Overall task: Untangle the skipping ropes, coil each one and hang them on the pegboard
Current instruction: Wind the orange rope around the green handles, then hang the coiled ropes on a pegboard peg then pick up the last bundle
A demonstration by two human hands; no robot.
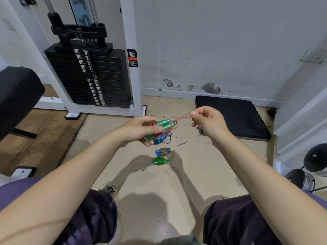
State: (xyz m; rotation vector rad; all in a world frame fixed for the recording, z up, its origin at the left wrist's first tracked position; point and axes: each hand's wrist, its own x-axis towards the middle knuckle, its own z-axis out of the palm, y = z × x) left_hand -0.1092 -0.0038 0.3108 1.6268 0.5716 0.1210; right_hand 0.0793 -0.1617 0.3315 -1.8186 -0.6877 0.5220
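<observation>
My left hand [141, 129] grips a pair of green handles [163, 123] with a pink translucent rope [183, 118] wound around them. My right hand [207, 121] pinches the free end of that pink rope and holds it taut to the right. Just under my left hand lies a blue-handled rope [161, 138] with a striped cord on the floor. Nearer to me lie a coiled rope with blue handles [163, 151] and a coiled green rope [160, 161]. No pegboard is in view.
A white weight machine with a black plate stack [92, 75] stands at the back left. A black padded seat [16, 96] is at the far left, a black mat [233, 115] by the wall at the right, dumbbells [315, 161] at the right edge. My knees fill the bottom.
</observation>
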